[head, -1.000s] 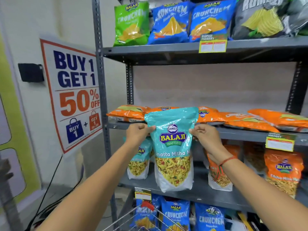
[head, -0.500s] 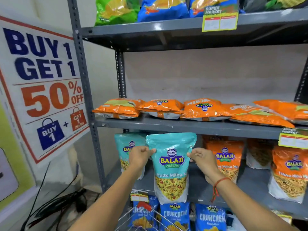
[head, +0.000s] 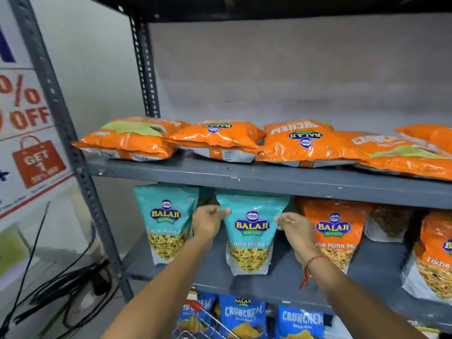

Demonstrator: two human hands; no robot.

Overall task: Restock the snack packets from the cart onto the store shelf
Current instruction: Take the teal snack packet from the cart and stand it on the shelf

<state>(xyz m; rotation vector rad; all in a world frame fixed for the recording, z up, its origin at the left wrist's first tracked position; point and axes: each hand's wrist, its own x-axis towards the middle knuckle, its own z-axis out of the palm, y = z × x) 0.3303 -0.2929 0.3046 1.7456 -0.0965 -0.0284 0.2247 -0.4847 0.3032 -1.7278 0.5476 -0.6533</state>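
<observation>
A teal Balaji snack pouch (head: pixel 250 231) stands upright on the grey lower shelf (head: pixel 281 287), under the shelf above. My left hand (head: pixel 208 220) pinches its upper left edge and my right hand (head: pixel 297 228) pinches its upper right edge. A second teal pouch (head: pixel 166 221) stands just to the left of it. An orange Balaji pouch (head: pixel 335 228) stands to the right, partly behind my right hand. The wire cart's rim (head: pixel 208 324) shows at the bottom, in front of blue Crunchem packets (head: pixel 242 316).
Several orange packets (head: pixel 215 138) lie flat on the shelf above (head: pixel 269 179). The rack's grey upright post (head: pixel 73 155) stands at the left, with a sale poster (head: pixel 27 133) beside it. Black cables (head: pixel 61 285) lie on the floor at lower left.
Both hands have carried the teal pouch forward and down onto the lower shelf, where its base now rests beside the other teal pouch. The view has moved closer.
</observation>
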